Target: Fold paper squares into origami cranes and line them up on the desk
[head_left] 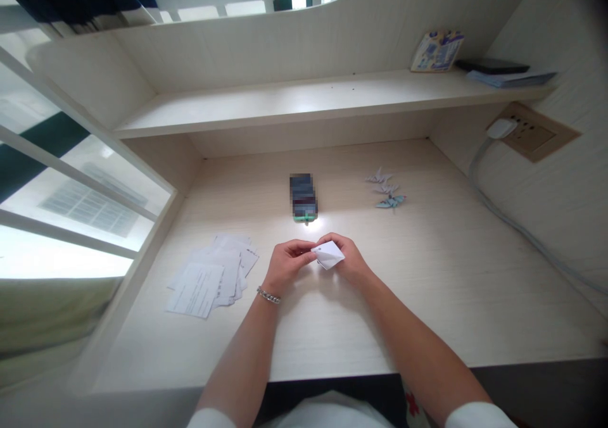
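Between my two hands, just above the desk (pixel 327 333), is a small white folded paper (pixel 329 255) with a pointed, diamond-like outline. My left hand (pixel 288 262) pinches its left corner between thumb and fingers. Around its right and far side, my right hand (pixel 349 257) grips it, with part of the fingers hidden behind the paper. A phone (pixel 303 197), its screen blurred out, lies just beyond my hands. Farther right sit several folded paper cranes: pale ones and a blue-green paper crane (pixel 391 202).
Loose printed paper sheets (pixel 199 289) lie in a spread pile at the left. A shelf (pixel 285 102) runs above the desk's back, bearing a small patterned packet (pixel 437 51) and a dark flat item (pixel 491 66). On the right wall, a white plug with its cable (pixel 510 225) is in the socket.
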The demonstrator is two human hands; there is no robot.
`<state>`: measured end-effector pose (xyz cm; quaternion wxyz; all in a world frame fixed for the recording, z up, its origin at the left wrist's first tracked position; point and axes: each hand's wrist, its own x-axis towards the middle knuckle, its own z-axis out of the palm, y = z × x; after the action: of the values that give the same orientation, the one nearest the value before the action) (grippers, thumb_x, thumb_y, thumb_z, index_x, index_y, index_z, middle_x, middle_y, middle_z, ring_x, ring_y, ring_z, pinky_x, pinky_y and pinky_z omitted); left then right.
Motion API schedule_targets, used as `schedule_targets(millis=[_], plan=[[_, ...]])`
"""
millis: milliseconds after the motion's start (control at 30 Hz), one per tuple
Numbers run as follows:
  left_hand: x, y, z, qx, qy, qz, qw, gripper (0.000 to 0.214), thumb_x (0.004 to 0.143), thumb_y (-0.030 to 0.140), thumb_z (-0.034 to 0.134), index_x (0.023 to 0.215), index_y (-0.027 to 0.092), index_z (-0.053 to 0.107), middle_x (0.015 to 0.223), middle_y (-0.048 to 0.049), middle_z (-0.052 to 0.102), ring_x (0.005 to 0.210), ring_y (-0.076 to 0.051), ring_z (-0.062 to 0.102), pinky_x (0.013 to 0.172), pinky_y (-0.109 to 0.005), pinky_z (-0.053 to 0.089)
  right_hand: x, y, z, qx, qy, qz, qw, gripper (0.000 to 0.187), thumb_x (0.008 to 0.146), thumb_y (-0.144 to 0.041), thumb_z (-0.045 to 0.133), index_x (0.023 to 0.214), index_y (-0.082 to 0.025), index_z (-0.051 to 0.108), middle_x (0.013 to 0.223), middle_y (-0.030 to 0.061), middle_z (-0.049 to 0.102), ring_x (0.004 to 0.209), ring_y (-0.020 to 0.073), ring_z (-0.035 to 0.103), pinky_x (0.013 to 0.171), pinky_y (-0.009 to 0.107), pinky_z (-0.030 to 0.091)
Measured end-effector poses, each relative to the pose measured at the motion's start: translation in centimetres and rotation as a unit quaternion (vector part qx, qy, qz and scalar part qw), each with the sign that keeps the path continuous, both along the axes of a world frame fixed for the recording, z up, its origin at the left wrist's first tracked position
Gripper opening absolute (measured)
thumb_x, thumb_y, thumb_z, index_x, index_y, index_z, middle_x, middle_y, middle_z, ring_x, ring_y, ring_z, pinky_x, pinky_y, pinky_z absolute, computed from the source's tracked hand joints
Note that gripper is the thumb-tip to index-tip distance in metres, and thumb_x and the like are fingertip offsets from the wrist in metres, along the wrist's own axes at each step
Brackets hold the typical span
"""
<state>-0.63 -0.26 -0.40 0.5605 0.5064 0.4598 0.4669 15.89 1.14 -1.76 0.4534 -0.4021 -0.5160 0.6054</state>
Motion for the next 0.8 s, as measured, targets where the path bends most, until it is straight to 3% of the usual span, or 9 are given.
schedule_targets(millis=[400, 633, 800], plan=[[-0.1, 0.2, -0.4, 0.008, -0.034, 0.002, 0.999, 0.020, 0.062, 0.022, 0.078, 0.080, 0.016, 0.074, 0.082, -0.0076, 0.071, 0.077, -0.018, 0.064, 0.071, -0.028, 0.051, -0.5, -0.3, 0.3, -0.134, 0.104, 0.023, 0.985, 0.023, 0.056, -0.026, 0.076, 0.073, -0.018, 0.062, 0.060, -0.0014, 0.060, 0.052, 0.0129, 0.054, 0.046, 0.023, 0.040], [-0.2, 0.3, -0.9, 0.018, -0.042, 0.002, 0.999, 0.016, 0.062, 0.020, 0.077, 0.077, 0.016, 0.074, 0.082, -0.0068, 0.070, 0.076, -0.017, 0.063, 0.070, -0.028, 0.050, -0.6, -0.3, -0.1, -0.117, 0.095, 0.025, 0.988, 0.022, 0.056, -0.021, 0.075, 0.071, -0.018, 0.059, 0.057, -0.0020, 0.060, 0.051, 0.0131, 0.054, 0.044, 0.022, 0.039], [-0.4, 0.5, -1.6, 0.014, -0.071, 0.013, 0.997, 0.015, 0.061, 0.017, 0.078, 0.074, 0.017, 0.072, 0.078, -0.0047, 0.069, 0.074, -0.015, 0.062, 0.069, -0.026, 0.049, -0.7, -0.3, -0.1, -0.059, 0.017, 0.002, 0.998, 0.018, 0.059, -0.023, 0.074, 0.067, -0.018, 0.059, 0.058, -0.0017, 0.059, 0.052, 0.0117, 0.051, 0.045, 0.022, 0.038]])
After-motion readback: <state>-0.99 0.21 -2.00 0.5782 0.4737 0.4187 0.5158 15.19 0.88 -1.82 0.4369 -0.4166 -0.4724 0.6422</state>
